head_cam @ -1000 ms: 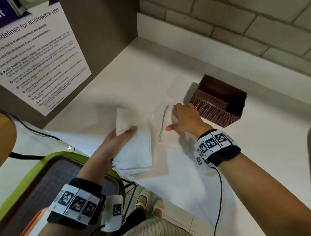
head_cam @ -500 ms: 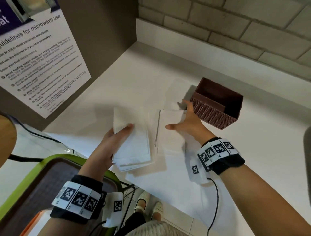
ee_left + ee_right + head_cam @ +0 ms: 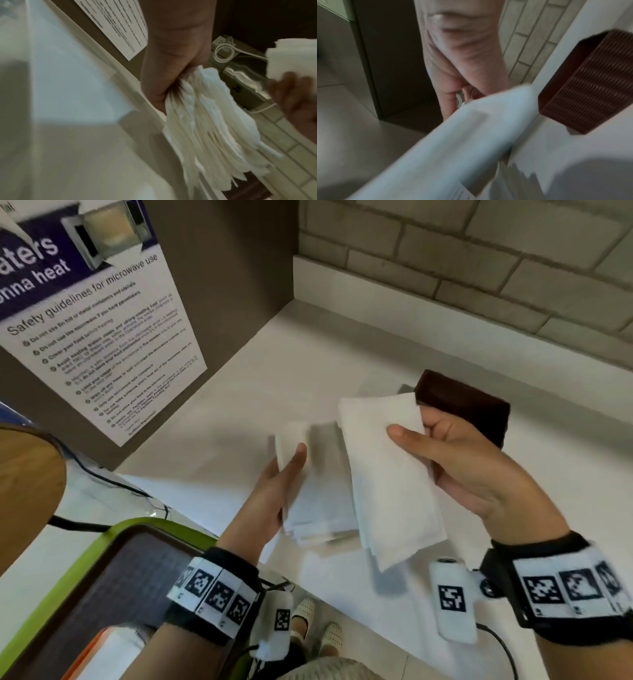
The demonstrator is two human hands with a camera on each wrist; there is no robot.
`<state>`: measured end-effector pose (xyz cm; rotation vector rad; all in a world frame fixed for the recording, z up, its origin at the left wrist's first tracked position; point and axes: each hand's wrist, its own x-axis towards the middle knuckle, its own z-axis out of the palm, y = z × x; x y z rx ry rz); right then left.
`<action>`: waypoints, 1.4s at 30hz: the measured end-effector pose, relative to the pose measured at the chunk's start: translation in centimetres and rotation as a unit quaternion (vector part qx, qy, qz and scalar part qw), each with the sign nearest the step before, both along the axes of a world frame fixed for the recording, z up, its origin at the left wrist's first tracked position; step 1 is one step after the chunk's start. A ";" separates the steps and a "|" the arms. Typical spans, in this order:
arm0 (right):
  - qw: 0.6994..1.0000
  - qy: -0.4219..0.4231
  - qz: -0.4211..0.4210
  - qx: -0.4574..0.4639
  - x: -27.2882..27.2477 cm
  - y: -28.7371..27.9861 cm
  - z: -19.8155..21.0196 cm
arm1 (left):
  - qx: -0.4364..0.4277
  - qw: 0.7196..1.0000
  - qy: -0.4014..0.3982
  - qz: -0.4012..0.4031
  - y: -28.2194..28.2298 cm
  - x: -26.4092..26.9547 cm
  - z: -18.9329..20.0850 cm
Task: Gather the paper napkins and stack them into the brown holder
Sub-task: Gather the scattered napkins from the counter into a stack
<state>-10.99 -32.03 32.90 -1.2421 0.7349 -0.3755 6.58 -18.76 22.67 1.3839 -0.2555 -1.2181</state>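
Note:
My left hand (image 3: 286,474) holds a stack of white paper napkins (image 3: 320,501) above the counter; in the left wrist view the napkins (image 3: 211,135) fan out below the palm. My right hand (image 3: 428,436) pinches a second bunch of white napkins (image 3: 390,474) by its far end, lifted off the counter next to the left stack. The brown ribbed holder (image 3: 472,405) stands on the counter just behind my right hand, which hides part of it. In the right wrist view the holder (image 3: 590,86) is clear and the napkins (image 3: 453,142) are blurred.
The white counter (image 3: 239,412) meets a brick wall (image 3: 479,268) behind and a brown panel with a microwave safety poster (image 3: 102,337) at left. A green tray (image 3: 85,577) and a round wooden top (image 3: 27,491) sit below left. Cables (image 3: 102,477) run off the counter edge.
My right hand picked the second bunch of napkins off the counter and raised it toward the left stack. The left hand lifted its stack a little. The head view has tilted up.

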 end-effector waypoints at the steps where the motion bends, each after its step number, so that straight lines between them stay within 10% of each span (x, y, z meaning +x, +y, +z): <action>1: 1.000 0.009 -0.018 0.006 0.6 0.3 -0.7 | -0.007 1.000 0.007 -0.012 -0.4 -0.5 0.2; 9: 0.974 0.156 -0.114 -0.115 2.7 1.5 -6.1 | -0.065 0.994 0.052 -0.072 -2.0 -2.6 0.8; 25: 0.948 0.137 -0.227 -0.175 2.3 3.0 -5.8 | -0.036 0.997 0.005 -0.072 -2.4 -4.6 0.0; 30: 0.968 0.196 -0.157 -0.018 0.9 2.3 -6.3 | -0.067 0.994 0.025 -0.081 -2.6 -4.6 0.4; 42: 0.985 0.044 -0.121 -0.111 -4.3 2.9 -6.5 | -0.148 0.954 -0.199 -0.169 -3.8 -6.8 1.2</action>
